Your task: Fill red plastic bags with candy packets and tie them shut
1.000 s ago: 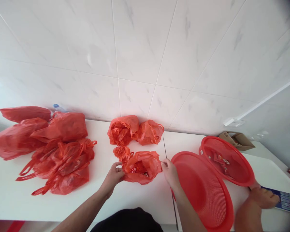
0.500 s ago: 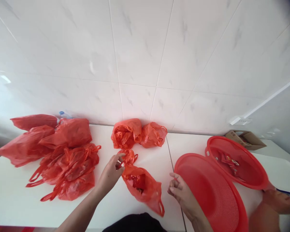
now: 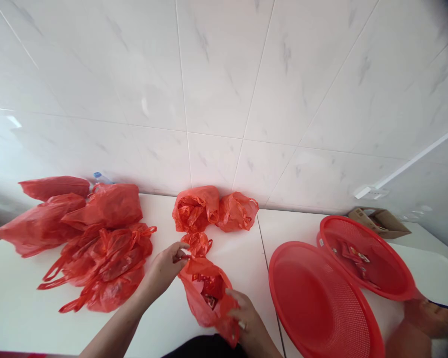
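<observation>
An opened red plastic bag with small red packets inside lies on the white table in front of me. My left hand pinches the far left edge of its mouth. Against the bag's right side is my right hand, its fingers blurred, so whether they grip the plastic is unclear. Just beyond the mouth sits a small crumpled red bag.
Filled red bags are heaped on the left. Two more bags stand by the wall. On the right are a red plastic basket, a second basket with a few packets, a cardboard box and another person's blurred hand.
My right hand has come left from beside the basket to the bag's right side. The bag has shifted left, and my left hand has closed on its edge.
</observation>
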{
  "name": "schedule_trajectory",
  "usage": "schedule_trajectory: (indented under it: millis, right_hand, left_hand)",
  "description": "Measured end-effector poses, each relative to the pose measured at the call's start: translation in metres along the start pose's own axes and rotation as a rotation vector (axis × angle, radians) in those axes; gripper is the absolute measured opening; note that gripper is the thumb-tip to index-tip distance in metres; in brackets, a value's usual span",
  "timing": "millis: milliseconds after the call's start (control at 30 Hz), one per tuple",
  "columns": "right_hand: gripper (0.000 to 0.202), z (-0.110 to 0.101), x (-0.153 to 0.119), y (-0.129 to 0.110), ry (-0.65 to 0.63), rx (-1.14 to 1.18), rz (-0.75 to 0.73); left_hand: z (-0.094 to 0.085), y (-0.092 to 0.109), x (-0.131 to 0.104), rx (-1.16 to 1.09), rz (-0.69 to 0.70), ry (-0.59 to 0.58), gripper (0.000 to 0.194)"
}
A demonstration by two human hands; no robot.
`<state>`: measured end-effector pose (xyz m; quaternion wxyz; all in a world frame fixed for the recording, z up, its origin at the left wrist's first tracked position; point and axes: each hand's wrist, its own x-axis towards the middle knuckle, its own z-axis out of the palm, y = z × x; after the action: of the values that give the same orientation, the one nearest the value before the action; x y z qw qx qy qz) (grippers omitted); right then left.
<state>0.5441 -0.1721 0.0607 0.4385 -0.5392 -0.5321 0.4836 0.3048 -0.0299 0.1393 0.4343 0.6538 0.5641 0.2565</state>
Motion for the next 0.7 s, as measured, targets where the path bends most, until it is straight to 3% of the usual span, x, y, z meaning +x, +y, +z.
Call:
schedule_trajectory:
  millis: [67,133,233,300,367,433,500,700]
  right_hand:
    - [0.031,-0.007,0.014,-0.013,0.098,0.181,0.090]
    - [0.042,-0.022,0.027,-0.029,0.283,0.304,0.147]
    - [0.048,-0.045,0.045,-0.048,0.528,0.225,0.099]
    - [0.052,-0.054,0.054,-0.054,0.573,0.219,0.059]
    - [0.054,-0.055,0.061,-0.056,0.494,0.367,0.065]
    - [0.055,-0.048,0.065,-0.058,0.325,0.547,0.109]
    - [0.054,-0.035,0.069,-0.059,0.187,0.585,0.115]
    - [0.042,0.010,0.083,-0.061,0.009,0.158,0.149]
  left_hand:
    - [-0.002,0.009,0.006,-0.048,0.040,0.038,0.032]
    - [-0.004,0.021,0.011,-0.094,0.083,0.078,0.031]
    - [-0.007,0.038,0.014,-0.151,0.148,0.111,0.030]
    - [-0.007,0.045,0.013,-0.138,0.170,0.105,0.028]
    - [-0.005,0.050,0.010,-0.088,0.177,0.074,0.026]
    - [0.000,0.054,0.005,-0.046,0.185,0.016,0.026]
    - [0.006,0.057,0.001,-0.028,0.202,-0.061,0.029]
    - [0.031,0.071,-0.009,0.050,0.288,-0.250,0.032]
